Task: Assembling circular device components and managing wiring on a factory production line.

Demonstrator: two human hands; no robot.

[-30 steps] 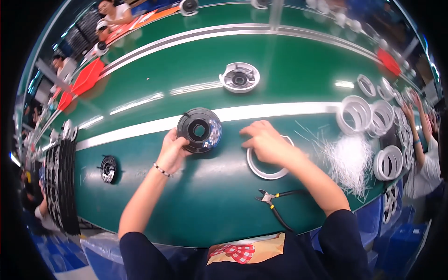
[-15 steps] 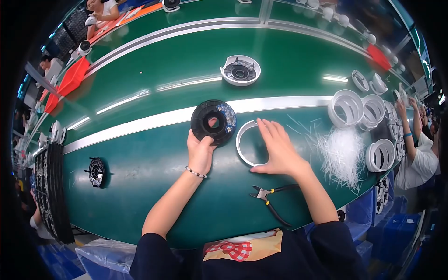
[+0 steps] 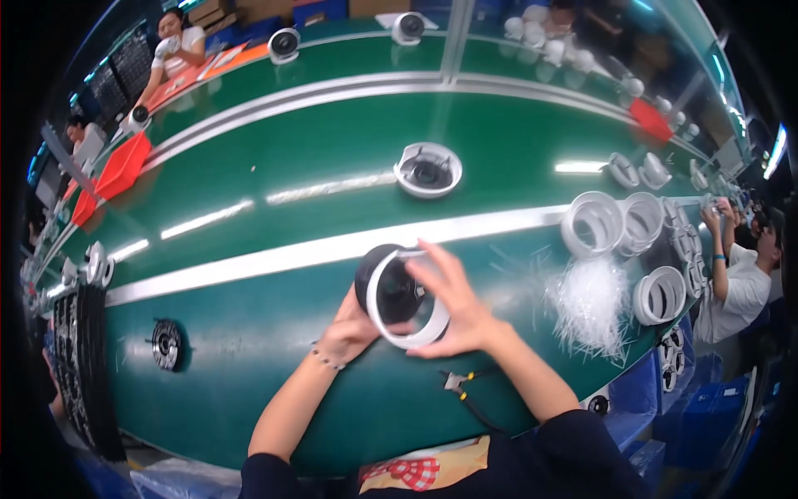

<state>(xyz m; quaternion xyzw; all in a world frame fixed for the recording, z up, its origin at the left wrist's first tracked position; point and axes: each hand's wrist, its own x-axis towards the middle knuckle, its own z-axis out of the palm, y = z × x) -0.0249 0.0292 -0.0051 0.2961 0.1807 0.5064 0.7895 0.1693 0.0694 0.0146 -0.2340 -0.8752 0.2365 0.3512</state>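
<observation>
My left hand (image 3: 345, 331) grips a black round disc (image 3: 364, 274) by its lower edge. Around a white plastic ring (image 3: 375, 306) the fingers of my right hand (image 3: 461, 312) are curled, thumb low and fingertips at the top rim. The ring lies in front of the disc, overlapping it, and part of the disc shows through the opening. Whether the two are seated together I cannot tell. Diagonal cutters (image 3: 455, 382) with black and yellow handles lie open on the green table below my right hand.
A white housing with a black part inside (image 3: 427, 172) stands on the conveyor beyond the pale strip. At right are a heap of thin white strips (image 3: 592, 303) and several white rings (image 3: 592, 223). A black part (image 3: 167, 344) and stacked black trays (image 3: 79, 366) are at left. Co-workers sit around.
Both hands have come together: the white ring moved left in my right hand until it overlaps the black disc, which has turned in my left hand. The whole view has tilted up slightly.
</observation>
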